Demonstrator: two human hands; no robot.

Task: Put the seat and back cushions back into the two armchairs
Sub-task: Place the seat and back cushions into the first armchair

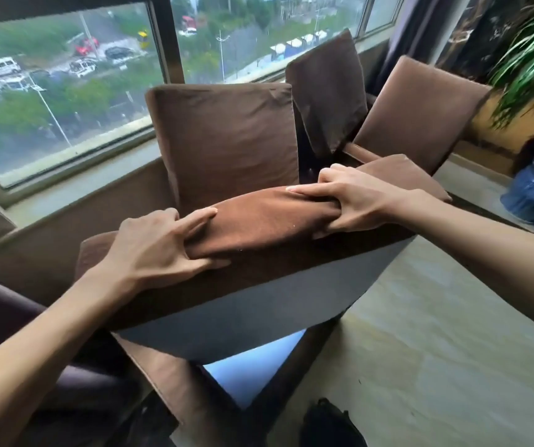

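Fingers (206, 217) of both hands gripping cushion (268, 217), long axis left-right

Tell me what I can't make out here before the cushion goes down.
Head view only:
- Chair seat: hidden behind the cushion that the left hand and right hand grip.
- Far chair's seat: blocked by the upright cushion.
- Black object on the floor: cut by the bottom edge.
- Blue pot: cut by the right edge.

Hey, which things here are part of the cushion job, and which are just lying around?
Job:
- held cushion, gripped by left hand and right hand
- upright cushion
- two cushions behind

Lying about:
- blue plant pot
- black bag
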